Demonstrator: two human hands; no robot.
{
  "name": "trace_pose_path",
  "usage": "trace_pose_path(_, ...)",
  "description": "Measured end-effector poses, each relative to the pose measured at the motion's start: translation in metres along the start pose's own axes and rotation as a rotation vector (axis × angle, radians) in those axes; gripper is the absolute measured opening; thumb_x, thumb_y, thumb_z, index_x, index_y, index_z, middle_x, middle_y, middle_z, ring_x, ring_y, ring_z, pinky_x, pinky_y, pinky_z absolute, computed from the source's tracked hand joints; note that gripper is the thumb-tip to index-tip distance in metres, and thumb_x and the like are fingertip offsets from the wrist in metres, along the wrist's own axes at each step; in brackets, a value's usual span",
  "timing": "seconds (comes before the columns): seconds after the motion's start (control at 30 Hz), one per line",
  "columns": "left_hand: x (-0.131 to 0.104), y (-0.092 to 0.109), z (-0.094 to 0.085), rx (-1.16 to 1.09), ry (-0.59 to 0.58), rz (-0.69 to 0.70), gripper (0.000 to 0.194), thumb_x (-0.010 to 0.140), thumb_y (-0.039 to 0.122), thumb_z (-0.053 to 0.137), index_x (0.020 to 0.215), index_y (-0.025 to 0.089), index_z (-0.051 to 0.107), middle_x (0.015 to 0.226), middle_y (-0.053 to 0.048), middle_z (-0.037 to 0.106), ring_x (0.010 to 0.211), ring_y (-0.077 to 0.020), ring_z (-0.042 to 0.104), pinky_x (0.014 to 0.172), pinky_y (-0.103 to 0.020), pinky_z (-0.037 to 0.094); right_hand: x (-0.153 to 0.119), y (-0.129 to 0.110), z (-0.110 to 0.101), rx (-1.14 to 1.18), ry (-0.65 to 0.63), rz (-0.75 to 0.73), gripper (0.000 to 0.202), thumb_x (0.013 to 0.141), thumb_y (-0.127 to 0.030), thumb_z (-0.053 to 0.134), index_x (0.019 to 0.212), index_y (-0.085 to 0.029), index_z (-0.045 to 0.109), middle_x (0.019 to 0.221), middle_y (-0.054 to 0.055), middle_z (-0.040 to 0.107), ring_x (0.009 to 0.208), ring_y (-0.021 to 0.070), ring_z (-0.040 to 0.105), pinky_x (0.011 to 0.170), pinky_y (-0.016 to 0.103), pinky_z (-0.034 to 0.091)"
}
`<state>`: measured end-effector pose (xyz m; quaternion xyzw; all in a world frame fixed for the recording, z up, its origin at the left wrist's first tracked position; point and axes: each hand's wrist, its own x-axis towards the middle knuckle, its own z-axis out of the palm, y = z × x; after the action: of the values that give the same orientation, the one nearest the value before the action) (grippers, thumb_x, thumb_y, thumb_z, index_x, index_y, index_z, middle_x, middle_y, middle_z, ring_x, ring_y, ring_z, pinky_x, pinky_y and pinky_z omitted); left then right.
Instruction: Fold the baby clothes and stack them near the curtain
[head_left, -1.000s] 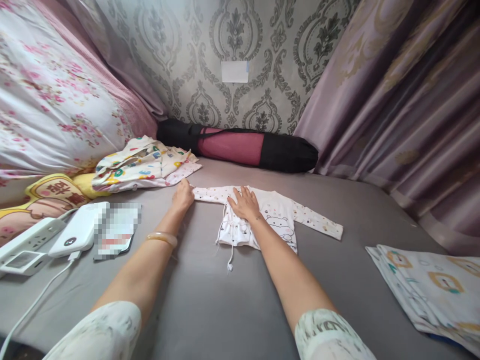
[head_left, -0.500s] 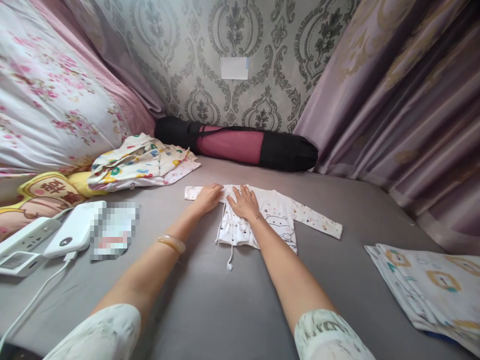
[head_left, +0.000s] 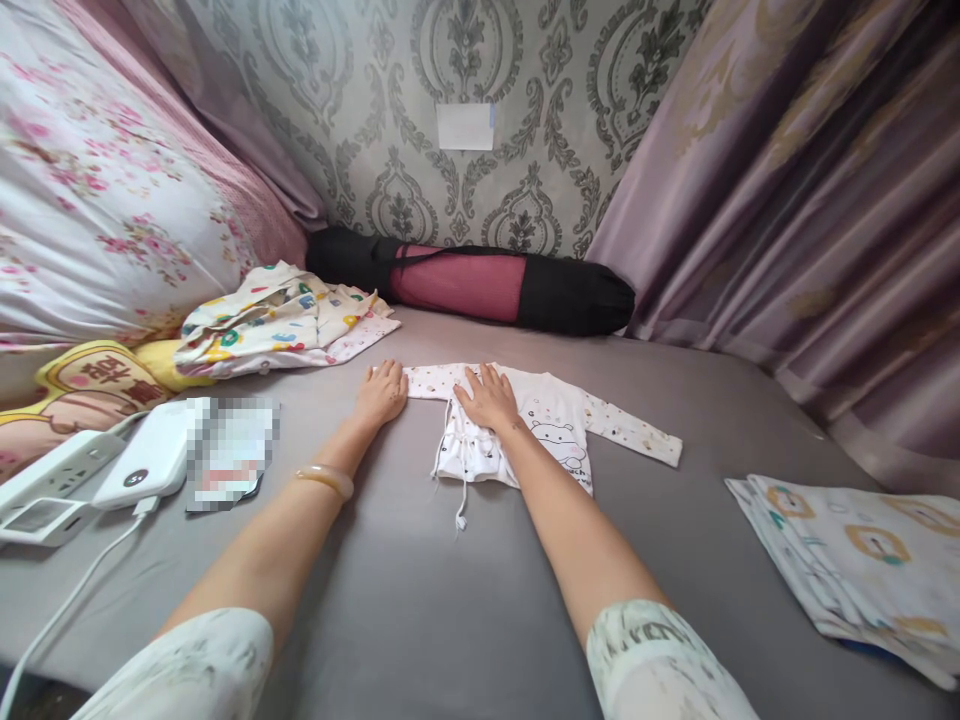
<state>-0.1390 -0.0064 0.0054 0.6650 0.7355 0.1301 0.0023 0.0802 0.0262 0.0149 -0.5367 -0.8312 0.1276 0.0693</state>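
Observation:
A small white long-sleeved baby top [head_left: 551,400] lies spread on the grey sheet [head_left: 420,600], with a cartoon animal on its front and speckled sleeves. White drawstrings hang from its left part, which looks folded over. My left hand [head_left: 382,391] rests flat over the end of the left sleeve, covering the cuff. On the upper middle of the top lies my right hand [head_left: 487,397], palm down with fingers spread. The right sleeve [head_left: 637,430] stretches out to the side, untouched.
Patterned clothes [head_left: 285,315] are heaped at the back left by a yellow cushion [head_left: 97,385]. A power bank [head_left: 154,455] and power strip [head_left: 64,475] lie at left. Folded printed cloth [head_left: 862,560] sits at right. A black and maroon roll bag [head_left: 465,285] lies along the wall.
My left hand has slid left along the sleeve, from near the shoulder out to the cuff. My right hand stays in place on the top.

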Motion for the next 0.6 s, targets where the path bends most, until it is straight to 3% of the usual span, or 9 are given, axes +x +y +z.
trace_pose_path(0.13, -0.011, 0.004, -0.004, 0.010, 0.100, 0.071, 0.036, 0.099, 0.024, 0.030, 0.129, 0.009, 0.043, 0.146, -0.018, 0.040, 0.138, -0.0245, 0.032, 0.116, -0.037, 0.018, 0.004, 0.005, -0.010, 0.112, -0.065, -0.019, 0.066, 0.098, -0.056, 0.026, 0.154, -0.020, 0.026, 0.162, 0.011, 0.015, 0.149, 0.0240, 0.007, 0.118, 0.044, 0.005)
trace_pose_path(0.23, -0.017, 0.011, -0.012, 0.004, 0.135, 0.097, 0.036, 0.098, 0.020, 0.034, 0.130, 0.008, 0.042, 0.145, -0.021, 0.039, 0.137, -0.0271, 0.033, 0.115, -0.040, 0.018, -0.002, 0.013, -0.028, 0.220, 0.052, -0.006, 0.063, 0.098, -0.051, 0.030, 0.153, -0.022, 0.027, 0.161, 0.008, 0.018, 0.149, 0.0224, 0.010, 0.118, 0.044, 0.009)
trace_pose_path(0.3, -0.021, 0.019, -0.018, -0.035, 0.144, 0.071, 0.036, 0.095, 0.019, 0.041, 0.130, 0.008, 0.044, 0.143, -0.022, 0.041, 0.133, -0.0308, 0.038, 0.112, -0.046, 0.023, -0.016, 0.021, -0.042, 0.251, 0.156, -0.007, 0.057, 0.097, -0.043, 0.036, 0.149, -0.020, 0.036, 0.156, 0.008, 0.032, 0.144, 0.0215, 0.026, 0.116, 0.039, 0.019)
trace_pose_path(0.37, -0.026, 0.034, -0.026, -0.089, 0.140, 0.042, 0.032, 0.093, 0.020, 0.046, 0.123, 0.012, 0.050, 0.135, -0.019, 0.050, 0.125, -0.0314, 0.046, 0.107, -0.048, 0.030, -0.035, 0.028, -0.053, 0.283, 0.168, -0.003, 0.048, 0.095, -0.037, 0.040, 0.138, -0.020, 0.051, 0.141, 0.007, 0.054, 0.130, 0.0212, 0.047, 0.107, 0.033, 0.033)
trace_pose_path(0.47, -0.037, 0.067, -0.042, -0.203, 0.078, 0.136, 0.019, 0.091, 0.020, 0.045, 0.104, 0.018, 0.059, 0.111, -0.012, 0.064, 0.109, -0.0249, 0.056, 0.098, -0.040, 0.040, -0.068, 0.035, -0.060, 0.324, 0.097, 0.023, 0.033, 0.091, -0.032, 0.044, 0.110, -0.019, 0.068, 0.107, 0.006, 0.071, 0.101, 0.0210, 0.064, 0.088, 0.028, 0.046)
trace_pose_path(0.53, -0.049, 0.092, -0.052, -0.324, -0.001, 0.262, 0.019, 0.087, 0.016, 0.043, 0.093, 0.018, 0.061, 0.099, -0.008, 0.066, 0.098, -0.0209, 0.059, 0.090, -0.033, 0.044, -0.087, 0.037, -0.058, 0.357, -0.007, 0.024, 0.026, 0.088, -0.032, 0.049, 0.098, -0.018, 0.069, 0.090, 0.005, 0.072, 0.082, 0.0186, 0.066, 0.075, 0.026, 0.047)
trace_pose_path(0.6, -0.064, 0.115, -0.058, -0.420, -0.116, 0.355, 0.020, 0.081, 0.014, 0.044, 0.088, 0.018, 0.062, 0.092, -0.006, 0.066, 0.089, -0.0193, 0.059, 0.083, -0.030, 0.046, -0.102, 0.037, -0.054, 0.403, -0.152, 0.035, 0.025, 0.084, -0.035, 0.057, 0.100, -0.017, 0.065, 0.079, 0.003, 0.069, 0.066, 0.0153, 0.063, 0.063, 0.023, 0.045)
